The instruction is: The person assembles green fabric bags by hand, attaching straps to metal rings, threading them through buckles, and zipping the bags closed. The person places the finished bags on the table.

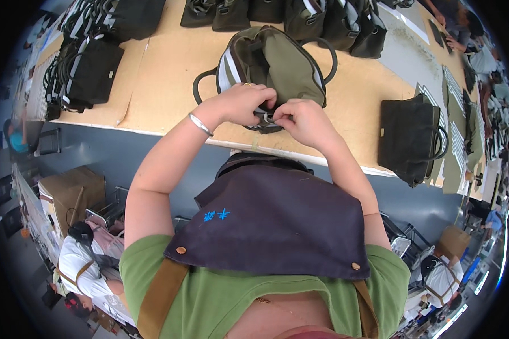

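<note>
An olive-green handbag [297,70] with dark looped handles lies on the tan worktable [164,73], its mouth open and its lining showing. At the bag's near edge, my left hand [246,103] has its fingers curled onto the rim, beside a small metal ring or buckle [267,118]. My right hand [306,121] pinches at the same spot from the other side, thumb and forefinger pressed together. The two hands almost meet there. What exactly lies between the fingertips is partly hidden by them.
Several black handbags stand at the left [96,70] and along the table's back [325,25]. One black handbag [408,135] lies at the right edge, near olive pieces with white stripes [453,133]. Other people work at the far right and behind, on both sides.
</note>
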Available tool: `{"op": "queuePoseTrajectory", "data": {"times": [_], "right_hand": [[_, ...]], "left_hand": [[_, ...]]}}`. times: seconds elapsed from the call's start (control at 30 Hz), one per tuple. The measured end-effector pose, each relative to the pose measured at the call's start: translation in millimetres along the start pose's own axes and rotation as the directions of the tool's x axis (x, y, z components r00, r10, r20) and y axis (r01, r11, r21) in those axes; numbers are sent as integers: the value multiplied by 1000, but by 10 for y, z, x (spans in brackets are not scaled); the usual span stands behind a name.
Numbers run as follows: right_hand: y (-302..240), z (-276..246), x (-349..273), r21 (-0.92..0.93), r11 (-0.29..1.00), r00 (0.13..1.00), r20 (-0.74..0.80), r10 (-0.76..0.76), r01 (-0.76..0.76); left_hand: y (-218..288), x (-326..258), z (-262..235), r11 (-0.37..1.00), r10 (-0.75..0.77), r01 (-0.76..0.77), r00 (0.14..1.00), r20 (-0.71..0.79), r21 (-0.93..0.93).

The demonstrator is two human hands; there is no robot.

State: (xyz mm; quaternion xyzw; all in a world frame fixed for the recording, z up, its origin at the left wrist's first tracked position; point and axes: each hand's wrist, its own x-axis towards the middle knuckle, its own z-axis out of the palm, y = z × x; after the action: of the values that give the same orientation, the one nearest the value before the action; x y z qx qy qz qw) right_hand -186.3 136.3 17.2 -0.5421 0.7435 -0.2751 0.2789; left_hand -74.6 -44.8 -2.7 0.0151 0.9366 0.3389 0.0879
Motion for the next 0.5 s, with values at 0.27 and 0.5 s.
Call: {"op": "queuePoseTrajectory", "data": {"times": [0.27,0.5], "right_hand": [[1,-11,-1,-63,998,1000,-15,8,-8],[-41,21,-4,-84,996,1000,-11,-18,17]], "left_hand": [[74,117,-164,978,-209,192,924,319,85],[80,-61,-207,981,-181,168,971,155,94]]}}
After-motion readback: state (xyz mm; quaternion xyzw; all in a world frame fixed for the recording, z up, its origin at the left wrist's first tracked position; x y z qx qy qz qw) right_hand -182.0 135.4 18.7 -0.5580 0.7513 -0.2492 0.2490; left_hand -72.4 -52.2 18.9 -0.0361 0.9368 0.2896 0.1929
